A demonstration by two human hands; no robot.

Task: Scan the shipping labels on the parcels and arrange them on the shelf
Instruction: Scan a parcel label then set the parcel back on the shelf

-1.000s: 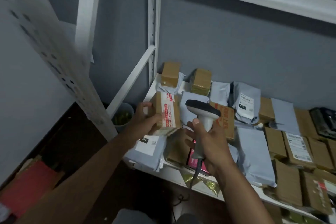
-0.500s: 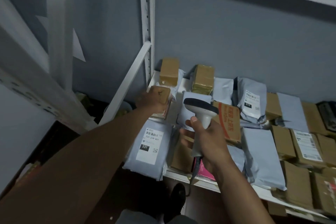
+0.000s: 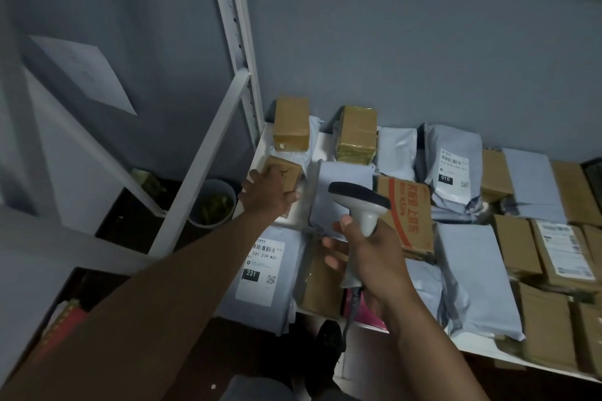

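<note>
My left hand (image 3: pixel 265 194) grips a small brown cardboard parcel (image 3: pixel 288 172) and holds it down at the left end of the white shelf (image 3: pixel 325 140), just in front of a taped brown box (image 3: pixel 291 124). My right hand (image 3: pixel 371 257) grips the handle of a grey barcode scanner (image 3: pixel 358 202), held above the shelf's front with its head pointing left. Below my left hand lies a grey mailer bag with a white label reading 231 (image 3: pixel 260 267). A brown box with red print (image 3: pixel 407 212) sits behind the scanner.
Several grey mailer bags and brown boxes cover the shelf to the right, among them a bag labelled 010 (image 3: pixel 452 166). A white upright post (image 3: pixel 237 42) and diagonal brace (image 3: pixel 202 166) frame the shelf's left end. A grey bucket (image 3: pixel 213 202) stands on the floor beyond it.
My left hand has carried the small parcel from in front of the scanner back and down onto the shelf's left end. The scanner has stayed in my right hand.
</note>
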